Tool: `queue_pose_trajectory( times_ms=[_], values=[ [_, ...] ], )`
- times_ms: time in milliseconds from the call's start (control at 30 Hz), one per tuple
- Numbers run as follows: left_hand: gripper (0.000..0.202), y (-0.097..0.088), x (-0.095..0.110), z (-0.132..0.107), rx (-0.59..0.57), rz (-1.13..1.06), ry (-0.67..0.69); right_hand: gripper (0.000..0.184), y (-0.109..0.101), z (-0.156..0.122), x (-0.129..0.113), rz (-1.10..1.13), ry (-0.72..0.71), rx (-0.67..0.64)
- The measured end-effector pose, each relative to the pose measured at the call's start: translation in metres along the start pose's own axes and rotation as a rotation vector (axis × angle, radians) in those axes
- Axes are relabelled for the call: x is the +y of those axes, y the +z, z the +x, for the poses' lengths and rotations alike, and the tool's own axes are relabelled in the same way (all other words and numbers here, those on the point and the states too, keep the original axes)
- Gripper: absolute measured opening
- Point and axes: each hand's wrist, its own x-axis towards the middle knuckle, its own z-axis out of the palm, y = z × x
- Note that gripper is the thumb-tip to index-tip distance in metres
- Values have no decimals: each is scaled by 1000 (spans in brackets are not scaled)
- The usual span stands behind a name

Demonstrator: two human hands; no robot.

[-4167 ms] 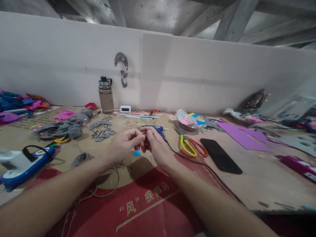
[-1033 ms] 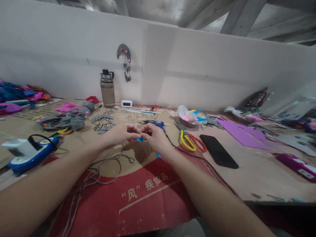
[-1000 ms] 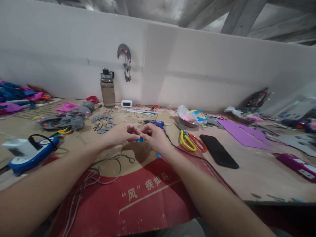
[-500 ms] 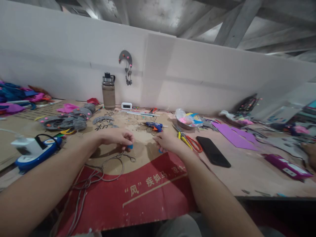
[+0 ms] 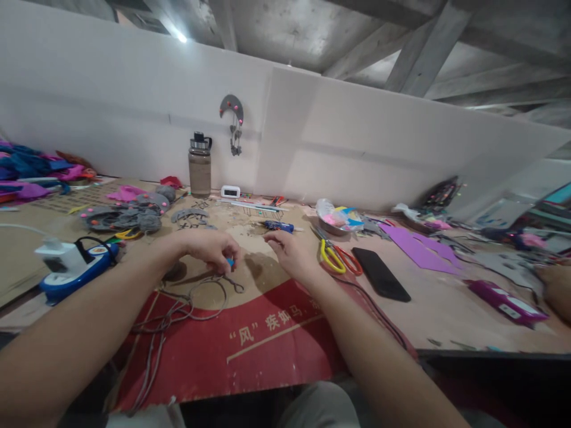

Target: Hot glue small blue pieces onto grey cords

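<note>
My left hand (image 5: 214, 249) is closed in a pinch above the brown cardboard, and what it holds is hidden. A small blue piece (image 5: 230, 262) shows at its fingertips; I cannot tell whether it is worn or held. Loops of thin grey cord (image 5: 209, 316) lie just below these fingers and trail down over the red printed sheet (image 5: 276, 356). Across a short gap, my right hand (image 5: 288, 252) has its fingers stretched to the left, with nothing visible in them. Just behind it lies a blue glue gun (image 5: 279, 226).
Scissors with yellow and red handles (image 5: 339, 258) and a black phone (image 5: 380, 274) lie right of my hands. Farther back are a bowl of scraps (image 5: 336, 220) and a bottle (image 5: 200, 169). Left are grey felt pieces (image 5: 129, 214) and a power strip (image 5: 80, 273). Another person's hand (image 5: 555, 288) shows far right.
My right hand has shifted slightly left and its fingers have loosened from a pinch; the blue bit by it is out of sight. My left hand stays pinched. The camera view has shifted a little.
</note>
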Motion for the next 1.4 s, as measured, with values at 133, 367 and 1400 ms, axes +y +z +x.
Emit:
queue_pose_trajectory(
  times_ms=[133, 367, 1400],
  values=[
    [29, 4, 9, -5, -8, 120, -46, 46, 8, -6, -2, -101, -98, -83],
    [4, 17, 24, -6, -61, 203, -105, 75, 29, -20, -12, -422, -69, -352],
    [21, -39, -1, -35, 632, -801, 590, 49, 0, -53, -106, 243, -425, -665]
  ],
)
